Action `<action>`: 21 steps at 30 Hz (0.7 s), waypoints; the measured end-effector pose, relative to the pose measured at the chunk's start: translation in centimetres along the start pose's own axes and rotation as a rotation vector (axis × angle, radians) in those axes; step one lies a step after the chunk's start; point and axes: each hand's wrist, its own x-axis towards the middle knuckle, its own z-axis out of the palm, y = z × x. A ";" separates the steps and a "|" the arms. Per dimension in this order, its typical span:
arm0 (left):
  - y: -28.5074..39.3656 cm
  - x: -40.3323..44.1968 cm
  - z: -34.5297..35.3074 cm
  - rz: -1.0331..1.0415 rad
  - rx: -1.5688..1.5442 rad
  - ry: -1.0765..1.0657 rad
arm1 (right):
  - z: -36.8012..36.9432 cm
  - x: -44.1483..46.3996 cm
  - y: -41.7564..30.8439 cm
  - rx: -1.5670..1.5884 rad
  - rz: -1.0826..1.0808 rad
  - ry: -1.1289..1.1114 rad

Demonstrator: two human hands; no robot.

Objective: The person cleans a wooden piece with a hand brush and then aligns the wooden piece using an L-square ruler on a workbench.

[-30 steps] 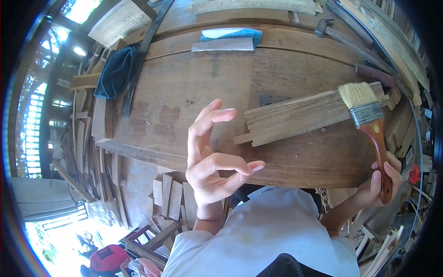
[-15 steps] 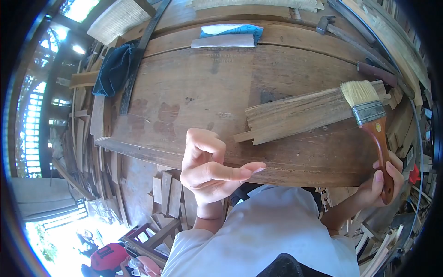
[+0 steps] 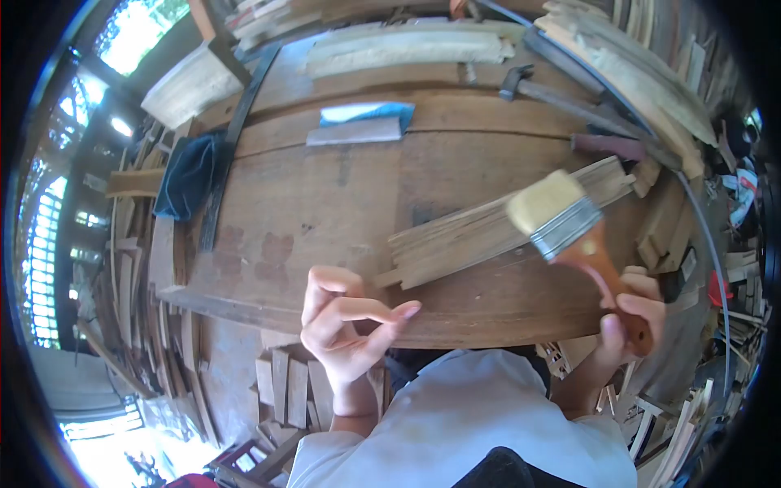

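My right hand (image 3: 636, 313) grips the wooden handle of a wide paintbrush (image 3: 584, 240). The brush tilts up and to the left, its pale bristles over a grooved wooden board (image 3: 455, 241) lying on the workbench (image 3: 325, 195). Near the bench's front edge, my left hand (image 3: 342, 325) is raised with its fingers curled. The tips of its thumb and index finger are pressed together. Anything between those tips is too small to make out.
A hammer (image 3: 561, 96) lies at the back right. A blue-and-white packet (image 3: 366, 114) rests behind a flat strip (image 3: 354, 132). At left are a dark cloth (image 3: 189, 175) and a long dark bar (image 3: 230, 150). Wood offcuts (image 3: 281, 386) stand below the bench.
The paintbrush has swung left and tilted further over in my right hand. My left hand keeps its pinched pose. The whole view has shifted, with the bench appearing lower and further left.
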 end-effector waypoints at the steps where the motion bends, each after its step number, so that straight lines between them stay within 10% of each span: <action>1: 0.1 0.0 0.2 -0.055 0.012 0.034 | 0.0 0.3 -0.2 0.056 -0.001 -0.069; 8: 0.8 1.3 1.4 -0.080 0.575 -0.320 | 3.2 2.8 -3.0 0.276 -0.094 -0.369; 15: 1.4 1.4 1.9 -0.057 0.569 -0.250 | -1.4 2.7 -2.6 -0.164 0.243 0.240; 21: 1.3 1.3 1.9 -0.045 0.532 -0.227 | 0.7 3.1 -3.9 -0.232 0.115 0.105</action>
